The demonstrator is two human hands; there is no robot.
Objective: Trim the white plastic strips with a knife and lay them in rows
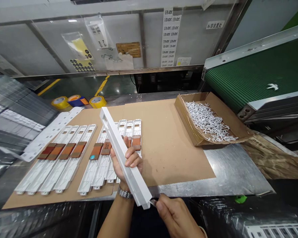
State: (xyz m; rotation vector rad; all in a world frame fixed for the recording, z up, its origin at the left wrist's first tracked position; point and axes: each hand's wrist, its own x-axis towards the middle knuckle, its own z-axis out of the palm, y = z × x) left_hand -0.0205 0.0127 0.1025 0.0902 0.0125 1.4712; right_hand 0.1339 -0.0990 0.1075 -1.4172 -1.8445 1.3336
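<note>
Legible only on the white placard [215, 25] high on the glass panel [196, 39]: 标签放置处, with the printed paper strip [171, 36] beside it too small to read.

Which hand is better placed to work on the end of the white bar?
Probably the right hand: it sits at the end of the white plastic bar with a small metal tool, while the left hand grips the bar.
</note>
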